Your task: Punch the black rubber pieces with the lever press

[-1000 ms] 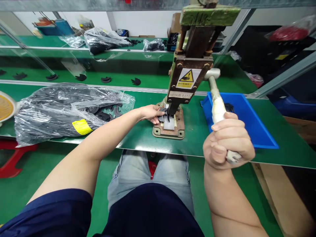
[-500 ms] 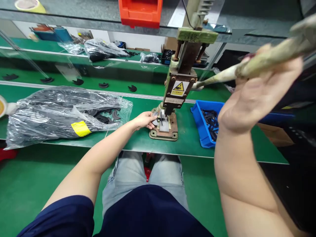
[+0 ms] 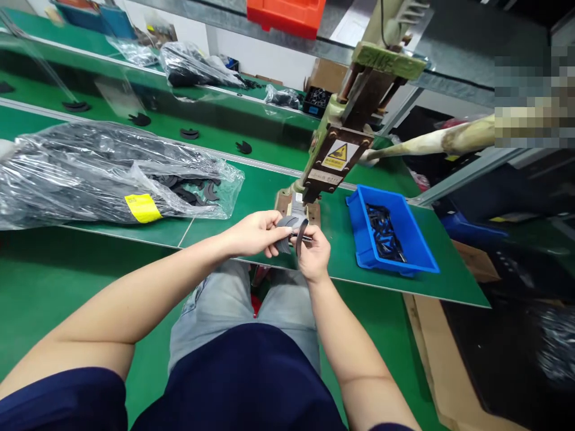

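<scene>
Both hands are close together in front of the hand press (image 3: 330, 161), over the table's front edge. My left hand (image 3: 259, 232) is closed on a dark grey curved plastic piece (image 3: 284, 236), pinched between thumb and fingers. My right hand (image 3: 315, 254) grips a narrow black curved part (image 3: 300, 238) that stands on edge. Whether the two pieces are joined I cannot tell. Just behind the fingers lies the press base (image 3: 314, 213) with its light metal fixture (image 3: 297, 206). The press lever (image 3: 467, 134) sticks out to the right, untouched.
A blue bin (image 3: 417, 239) with black parts stands right of the press. To the left lies a large clear plastic bag (image 3: 90, 179) of dark curved pieces. Several dark pieces (image 3: 189, 133) rest in a row on the green strip behind. An orange bin (image 3: 287, 15) is on the shelf above.
My right hand has left the press lever and come down beside the left. My left hand has drawn the curved piece off the press fixture toward me. The view has shifted.
</scene>
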Tool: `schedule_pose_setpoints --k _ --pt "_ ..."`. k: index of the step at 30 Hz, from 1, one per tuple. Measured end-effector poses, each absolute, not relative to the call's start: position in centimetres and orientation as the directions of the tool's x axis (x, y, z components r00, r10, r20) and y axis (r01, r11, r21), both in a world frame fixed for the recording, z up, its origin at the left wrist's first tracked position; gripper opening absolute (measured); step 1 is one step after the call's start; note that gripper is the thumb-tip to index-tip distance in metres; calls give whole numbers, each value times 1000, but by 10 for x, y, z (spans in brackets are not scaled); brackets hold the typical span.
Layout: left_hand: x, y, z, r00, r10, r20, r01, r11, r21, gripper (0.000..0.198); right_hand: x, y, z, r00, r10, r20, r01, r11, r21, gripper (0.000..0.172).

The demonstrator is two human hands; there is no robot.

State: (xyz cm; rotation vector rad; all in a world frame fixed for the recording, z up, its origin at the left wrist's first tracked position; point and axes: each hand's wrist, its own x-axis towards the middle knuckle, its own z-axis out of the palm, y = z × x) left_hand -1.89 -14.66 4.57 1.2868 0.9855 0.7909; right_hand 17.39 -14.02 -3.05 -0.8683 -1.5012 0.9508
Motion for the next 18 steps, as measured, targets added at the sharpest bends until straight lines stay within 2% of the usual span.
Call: schedule_pose_setpoints --k 3,10,18 --pt "-20 -150 47 396 903 -166 65 153 986 46 173 -146 -32 -96 900 426 49 432 -901 35" --pt "-27 -138 54 530 796 -292 74 300 951 50 174 -154 -37 -96 875 474 174 484 -858 26" --pt "-33 -128 44 377 897 -231 267 133 954 41 192 -147 -17 -266 811 521 393 585 -710 20"
